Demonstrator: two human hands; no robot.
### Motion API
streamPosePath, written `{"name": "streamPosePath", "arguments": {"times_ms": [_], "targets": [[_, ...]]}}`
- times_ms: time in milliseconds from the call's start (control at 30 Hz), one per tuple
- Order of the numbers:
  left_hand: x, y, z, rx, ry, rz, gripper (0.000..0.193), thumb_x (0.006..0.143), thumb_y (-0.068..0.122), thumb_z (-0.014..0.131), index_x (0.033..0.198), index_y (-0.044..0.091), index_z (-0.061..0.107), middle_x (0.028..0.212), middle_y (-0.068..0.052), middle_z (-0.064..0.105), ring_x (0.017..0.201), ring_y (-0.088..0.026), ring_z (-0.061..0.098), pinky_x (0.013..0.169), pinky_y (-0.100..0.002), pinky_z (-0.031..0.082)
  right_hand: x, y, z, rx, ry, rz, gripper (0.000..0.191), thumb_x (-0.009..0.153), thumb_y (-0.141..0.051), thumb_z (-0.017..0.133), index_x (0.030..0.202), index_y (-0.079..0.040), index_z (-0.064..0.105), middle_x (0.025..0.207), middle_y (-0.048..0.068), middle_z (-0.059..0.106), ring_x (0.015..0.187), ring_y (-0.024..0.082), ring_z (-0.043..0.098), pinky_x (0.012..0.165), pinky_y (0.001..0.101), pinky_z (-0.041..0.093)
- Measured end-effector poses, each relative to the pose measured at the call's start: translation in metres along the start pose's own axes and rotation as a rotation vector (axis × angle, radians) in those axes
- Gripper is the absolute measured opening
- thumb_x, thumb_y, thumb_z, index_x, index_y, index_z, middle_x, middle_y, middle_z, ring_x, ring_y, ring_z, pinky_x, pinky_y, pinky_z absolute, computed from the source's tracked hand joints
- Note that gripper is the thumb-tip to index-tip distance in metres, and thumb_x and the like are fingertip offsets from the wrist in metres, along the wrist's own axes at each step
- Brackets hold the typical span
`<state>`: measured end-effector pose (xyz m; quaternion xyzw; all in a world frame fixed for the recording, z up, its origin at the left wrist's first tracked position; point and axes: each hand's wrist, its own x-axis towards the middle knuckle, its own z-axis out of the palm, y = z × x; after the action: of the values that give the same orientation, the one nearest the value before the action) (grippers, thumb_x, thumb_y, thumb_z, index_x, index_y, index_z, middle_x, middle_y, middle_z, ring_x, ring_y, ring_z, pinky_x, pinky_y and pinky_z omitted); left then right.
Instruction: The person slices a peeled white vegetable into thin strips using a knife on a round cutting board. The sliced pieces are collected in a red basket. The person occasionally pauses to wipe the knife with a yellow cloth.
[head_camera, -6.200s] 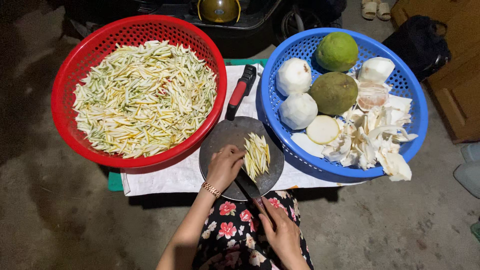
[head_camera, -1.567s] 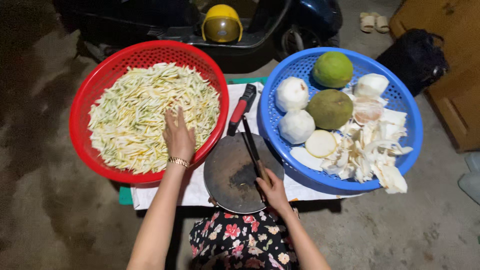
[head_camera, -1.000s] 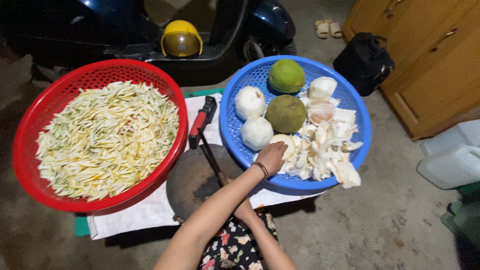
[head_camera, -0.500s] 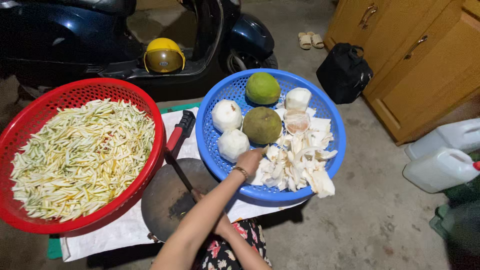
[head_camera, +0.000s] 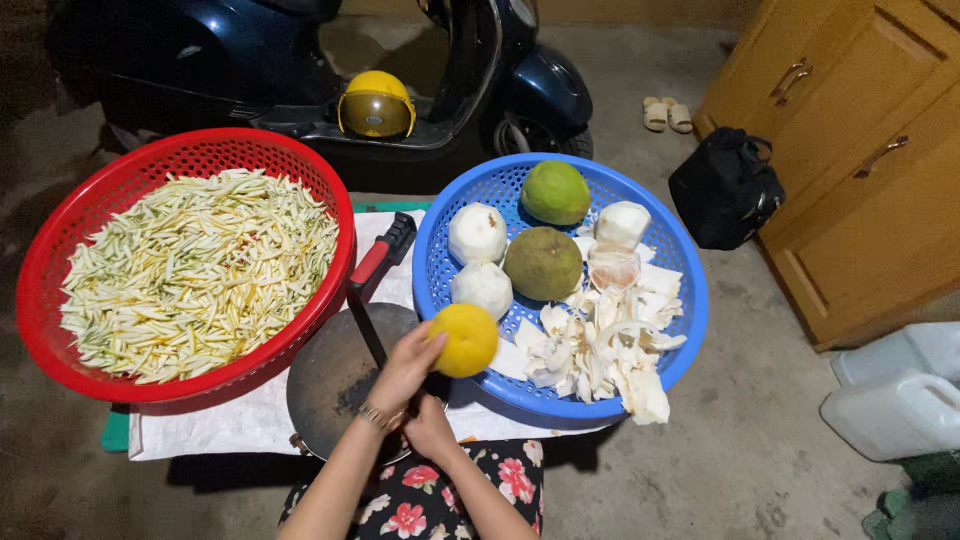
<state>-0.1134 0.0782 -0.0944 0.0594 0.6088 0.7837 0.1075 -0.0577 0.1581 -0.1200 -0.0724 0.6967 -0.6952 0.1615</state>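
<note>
We've got our left hand (head_camera: 405, 368) wrapped around a round yellow citrus fruit (head_camera: 463, 340), fingers curled on its left side, holding it just above the near rim of the blue basket (head_camera: 690, 300) and right beside the round dark chopping board (head_camera: 325, 385). Our right hand (head_camera: 430, 428) sits tucked under the left wrist, and honestly we can't tell if it's closed on anything or just resting there.

What could go sideways: the fruit is smooth and only gripped from one side, so it looks like it could roll out and drop onto the floor or knock into the knife. The knife (head_camera: 378, 275), red and black handle, lies with its blade across the board, pointing toward our wrists, so a careless reach over it seems risky.

Around us: the red basket (head_camera: 40, 270) piled with thin shredded strips (head_camera: 200, 270), two green fruits (head_camera: 556, 192), three peeled white ones (head_camera: 478, 232) and a heap of white peel scraps (head_camera: 600, 350) in the blue one. Behind, a dark blue scooter (head_camera: 300, 70) with a yellow helmet (head_camera: 375, 103), a black bag (head_camera: 725, 188), a wooden cabinet (head_camera: 860, 150), white plastic jugs (head_camera: 895, 395).
</note>
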Motion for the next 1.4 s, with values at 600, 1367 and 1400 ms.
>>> {"name": "streamPosePath", "arguments": {"times_ms": [600, 1367, 1400], "targets": [[-0.087, -0.025, -0.065, 1.152, 0.399, 0.479, 0.047, 0.083, 0.024, 0.073, 0.128, 0.011, 0.070, 0.149, -0.018, 0.050, 0.139, -0.037, 0.046, 0.117, -0.055, 0.026, -0.012, 0.011, 0.013, 0.072, 0.134, 0.057, 0.043, 0.098, -0.019, 0.062, 0.138, -0.006, 0.055, 0.068, 0.002, 0.059, 0.049, 0.010, 0.057, 0.045, 0.0287, 0.050], [-0.123, -0.009, -0.091, 0.957, 0.304, 0.569, 0.028, 0.091, 0.020, 0.068, 0.118, 0.013, 0.075, 0.145, -0.010, 0.057, 0.141, -0.030, 0.048, 0.123, -0.053, 0.024, -0.022, 0.008, 0.068, -0.318, 0.538, 0.025, 0.038, 0.090, -0.025, 0.069, 0.122, -0.005, 0.064, 0.077, 0.013, 0.070, 0.067, 0.022, 0.068, 0.063, 0.0376, 0.054], [-0.124, -0.008, -0.092, 0.950, 0.301, 0.573, 0.028, 0.091, 0.020, 0.068, 0.117, 0.013, 0.075, 0.145, -0.010, 0.058, 0.141, -0.030, 0.048, 0.122, -0.053, 0.024, -0.022, 0.008, 0.069, -0.385, 0.546, -0.004, 0.040, 0.089, -0.025, 0.071, 0.123, -0.005, 0.064, 0.081, 0.015, 0.071, 0.071, 0.024, 0.070, 0.067, 0.0381, 0.055]]}}
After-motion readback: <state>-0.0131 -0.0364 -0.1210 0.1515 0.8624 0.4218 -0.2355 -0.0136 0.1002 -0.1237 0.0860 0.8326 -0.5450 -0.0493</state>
